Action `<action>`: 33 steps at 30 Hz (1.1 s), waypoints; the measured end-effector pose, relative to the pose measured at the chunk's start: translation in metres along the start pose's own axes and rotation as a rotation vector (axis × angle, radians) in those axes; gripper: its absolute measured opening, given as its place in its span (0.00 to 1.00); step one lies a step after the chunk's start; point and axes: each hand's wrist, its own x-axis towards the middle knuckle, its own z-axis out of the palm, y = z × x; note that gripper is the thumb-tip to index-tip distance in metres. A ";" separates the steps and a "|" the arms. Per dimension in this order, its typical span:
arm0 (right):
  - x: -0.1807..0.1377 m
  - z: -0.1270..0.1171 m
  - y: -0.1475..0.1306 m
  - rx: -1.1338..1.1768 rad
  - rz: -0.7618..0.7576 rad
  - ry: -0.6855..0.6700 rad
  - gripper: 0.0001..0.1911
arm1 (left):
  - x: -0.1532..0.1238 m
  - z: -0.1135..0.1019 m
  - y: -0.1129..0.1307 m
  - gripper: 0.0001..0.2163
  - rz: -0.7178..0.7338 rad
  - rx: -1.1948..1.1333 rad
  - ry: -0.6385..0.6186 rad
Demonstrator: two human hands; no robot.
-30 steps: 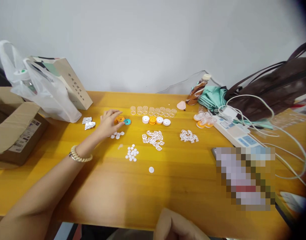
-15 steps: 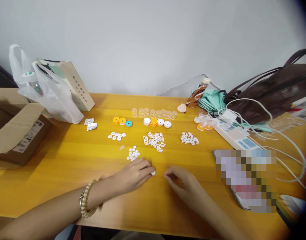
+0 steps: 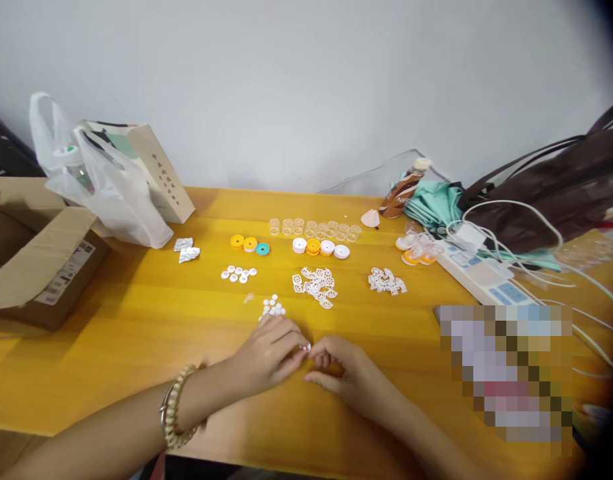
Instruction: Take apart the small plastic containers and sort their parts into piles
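Note:
Between the thumb and fingertips of my left hand (image 3: 275, 350) is a small white round disc (image 3: 307, 347). My right hand (image 3: 349, 373) is just to its right, thumb and curled forefinger apart, the forefinger tip close to the disc; whether they touch I cannot tell. Behind my left hand lies a pile of small white discs (image 3: 273, 307), partly hidden by my fingers. Farther back are a group of larger white round pieces (image 3: 239, 273), a heap of white openwork pieces (image 3: 313, 285) and a second such heap (image 3: 387, 281) to the right.
Clear plastic cups (image 3: 311, 229) stand in a row behind yellow, white and teal round pieces (image 3: 313, 247). Foil packets (image 3: 188, 255), a plastic bag (image 3: 121, 200) and a cardboard box (image 3: 66, 293) are left. A bottle (image 3: 401, 190), power strip (image 3: 476, 273) and blurred-out phone-like object (image 3: 501, 373) are right.
My right hand has moved left, close to the disc in my left hand. The left hand has lifted and tilted the disc off the table. The view has shifted slightly.

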 end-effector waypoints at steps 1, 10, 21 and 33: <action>0.000 0.005 0.001 0.032 -0.025 0.034 0.05 | 0.000 -0.001 0.000 0.04 -0.006 -0.007 0.013; -0.002 0.009 0.005 0.023 -0.036 0.194 0.03 | 0.002 -0.018 -0.008 0.07 0.048 0.159 0.132; 0.000 -0.002 0.011 -0.083 -0.027 0.201 0.08 | -0.005 -0.111 -0.102 0.07 -0.494 0.180 0.257; 0.001 -0.003 0.016 -0.071 -0.045 0.229 0.08 | 0.006 -0.055 -0.108 0.04 -0.497 0.263 0.118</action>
